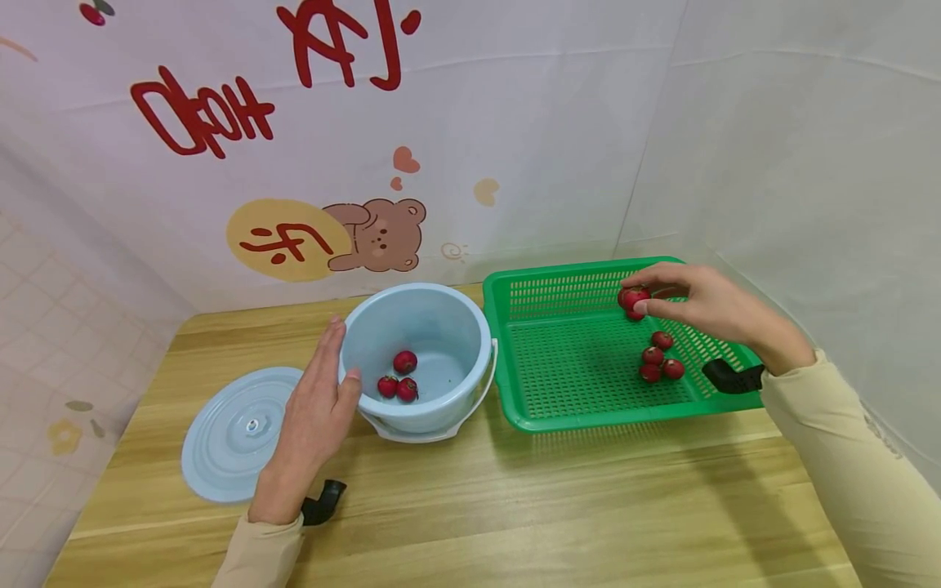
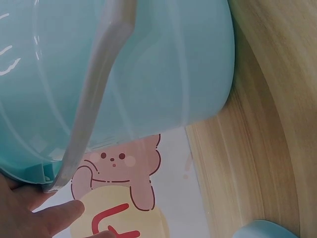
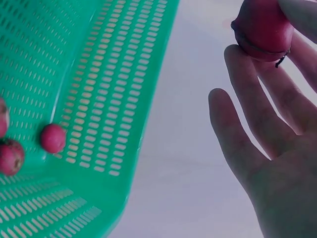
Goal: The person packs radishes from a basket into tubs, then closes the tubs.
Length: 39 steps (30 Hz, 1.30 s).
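My right hand (image 1: 716, 310) pinches a red radish (image 3: 265, 29) between thumb and fingertips, above the back right of a green perforated basket (image 1: 566, 359). More radishes (image 1: 653, 355) lie in the basket's right part, some just below the held one and partly hidden by it. My left hand (image 1: 316, 408) rests against the left side of a light blue bucket (image 1: 434, 322), its fingers fairly straight at the rim. In the left wrist view, its fingers (image 2: 62, 215) are beside the lower end of the bucket's white handle (image 2: 94, 94). Three radishes (image 1: 405, 362) lie on the bucket's bottom.
A round light blue lid (image 1: 228, 441) lies on the wooden table (image 1: 515, 514) left of the bucket, partly behind my left hand. The basket stands close to the bucket's right side. A white printed cloth (image 1: 544, 147) hangs behind the table, and another plain stretch borders the right.
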### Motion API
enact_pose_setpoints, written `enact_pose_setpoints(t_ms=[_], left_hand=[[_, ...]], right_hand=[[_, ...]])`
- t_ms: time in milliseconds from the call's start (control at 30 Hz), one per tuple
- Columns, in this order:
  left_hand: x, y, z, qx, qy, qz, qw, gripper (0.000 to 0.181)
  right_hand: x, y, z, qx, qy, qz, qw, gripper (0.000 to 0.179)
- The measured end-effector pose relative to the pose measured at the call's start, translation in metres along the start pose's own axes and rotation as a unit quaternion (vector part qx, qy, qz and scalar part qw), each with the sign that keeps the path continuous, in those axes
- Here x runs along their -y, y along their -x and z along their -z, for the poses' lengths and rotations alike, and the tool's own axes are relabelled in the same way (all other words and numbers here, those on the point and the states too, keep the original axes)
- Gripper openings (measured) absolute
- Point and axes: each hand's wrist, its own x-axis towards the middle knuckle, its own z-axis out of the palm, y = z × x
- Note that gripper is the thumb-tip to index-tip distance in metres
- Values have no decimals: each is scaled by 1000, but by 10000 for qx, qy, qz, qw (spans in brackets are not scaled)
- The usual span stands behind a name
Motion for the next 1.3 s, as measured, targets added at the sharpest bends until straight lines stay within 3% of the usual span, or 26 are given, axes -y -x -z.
enact_pose_setpoints(t_ms=[300, 733, 1000, 1300], left_hand=[[0, -1, -2, 21, 49, 27, 10000, 64], [0, -1, -3, -6, 39, -5, 10000, 65], [0, -1, -3, -2, 27, 5, 10000, 64], [0, 1, -2, -3, 23, 73, 10000, 64]], right_hand=[[23, 8, -8, -464, -439, 411, 9971, 34], [65, 13, -21, -964, -578, 937, 9892, 37], [79, 13, -39, -1309, -629, 1774, 9734, 44], [99, 10, -63, -1590, -892, 2206, 9582, 48]])
